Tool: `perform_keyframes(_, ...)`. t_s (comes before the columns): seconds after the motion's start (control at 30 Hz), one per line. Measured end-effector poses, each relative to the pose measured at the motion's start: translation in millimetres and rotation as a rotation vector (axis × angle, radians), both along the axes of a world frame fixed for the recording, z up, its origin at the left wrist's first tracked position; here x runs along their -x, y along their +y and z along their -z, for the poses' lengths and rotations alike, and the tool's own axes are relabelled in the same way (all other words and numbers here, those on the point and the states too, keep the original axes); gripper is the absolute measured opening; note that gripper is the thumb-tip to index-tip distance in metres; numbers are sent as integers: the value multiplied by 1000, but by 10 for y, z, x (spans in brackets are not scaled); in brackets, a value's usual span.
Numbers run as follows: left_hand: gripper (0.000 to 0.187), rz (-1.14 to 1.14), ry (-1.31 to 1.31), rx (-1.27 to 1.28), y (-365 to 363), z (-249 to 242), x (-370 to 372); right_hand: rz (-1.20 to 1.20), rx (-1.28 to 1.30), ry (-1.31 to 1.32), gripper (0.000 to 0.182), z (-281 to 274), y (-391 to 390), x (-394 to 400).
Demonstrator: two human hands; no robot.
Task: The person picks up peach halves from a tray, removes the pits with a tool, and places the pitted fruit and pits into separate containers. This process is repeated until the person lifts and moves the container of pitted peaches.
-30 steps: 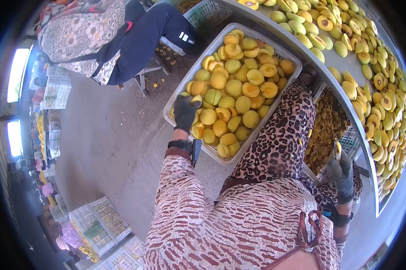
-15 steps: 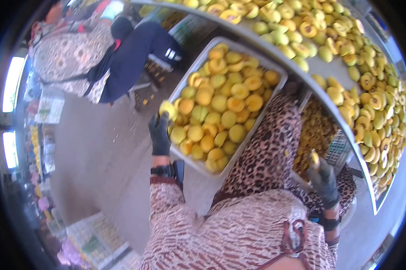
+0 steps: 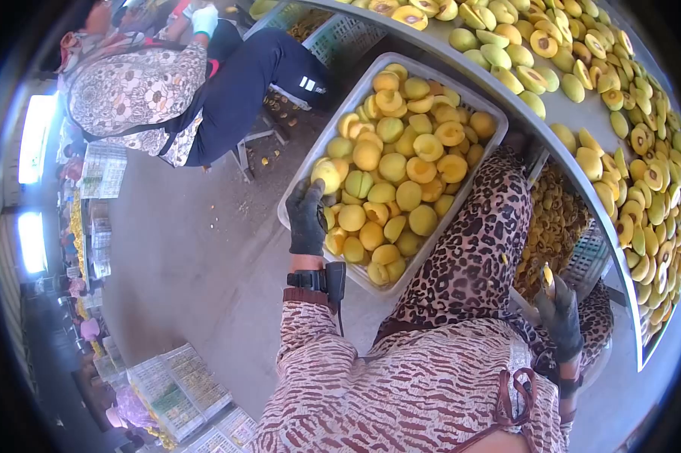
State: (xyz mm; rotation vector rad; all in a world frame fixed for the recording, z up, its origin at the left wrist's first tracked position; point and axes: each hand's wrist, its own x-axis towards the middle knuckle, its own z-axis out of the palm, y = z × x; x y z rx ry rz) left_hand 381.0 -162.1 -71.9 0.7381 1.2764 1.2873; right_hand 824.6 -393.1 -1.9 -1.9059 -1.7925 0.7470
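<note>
My left hand (image 3: 308,219), in a dark glove, has its fingers closed on a yellow peach (image 3: 325,175) at the left side of a pale plastic crate (image 3: 289,189). Peaches, many of them halved, fill this crate (image 3: 393,164). On the other side, my gloved right hand (image 3: 561,321) grips a small, slim tool (image 3: 547,278) with a yellowish tip pointing up. Its exact kind is hard to make out. That hand is over my lap, near a basket of brownish-yellow scraps (image 3: 551,219).
A metal-edged table (image 3: 559,142) heaped with halved peaches (image 3: 642,177) curves along the right. A co-worker (image 3: 152,98) sits at upper left, beside green baskets (image 3: 348,38). Stacked crates (image 3: 178,392) stand at lower left. The green-blue basket wall (image 3: 588,255) is by my right knee.
My left hand, with the peach, has moved inward over the crate's left edge. The whole view has shifted slightly as my head turned. My right hand keeps its grip on the slim tool.
</note>
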Motion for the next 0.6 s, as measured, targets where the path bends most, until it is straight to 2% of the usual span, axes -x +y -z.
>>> perform_keyframes(0.07, 28, -9, 48, -42, 5, 92, 137, -142, -188, -212, 42, -40, 76, 41)
perform_keyframes(0.13, 28, 37, 1132, -247, 9, 145, 284, -431, -393, -422, 41, -258, 302, 148)
perform_keyframes(0.17, 28, 35, 1134, -247, -16, 186, 298, -431, -395, -420, 41, -243, 308, 151)
perform_keyframes(0.23, 35, 127, 1493, -486, -98, 274, 269, -352, -308, -271, 38, -215, 328, 144)
perform_keyframes(0.27, 32, 157, 1522, -380, -151, 354, 256, -350, -308, -270, 38, -210, 317, 139)
perform_keyframes(0.3, 32, 161, 1521, -383, -151, 390, 260, -210, -135, -95, 36, -209, 289, 137)
perform_keyframes(0.4, 22, 332, 1500, -405, -53, 438, 267, 19, 66, 124, 34, -318, 326, 210)
perform_keyframes(0.43, 22, 332, 1499, -395, -32, 395, 299, 51, 81, 151, 33, -271, 303, 171)
perform_keyframes(0.47, 23, 447, 1482, -283, 26, 344, 341, 83, 95, 179, 33, -226, 278, 132)
perform_keyframes(0.5, 24, 562, 1461, -172, 107, 317, 379, 17, 120, 87, 33, 14, 128, -44)
perform_keyframes(0.6, 23, 630, 1572, -163, 265, 346, 288, -28, 241, 44, 36, 32, 172, -65)
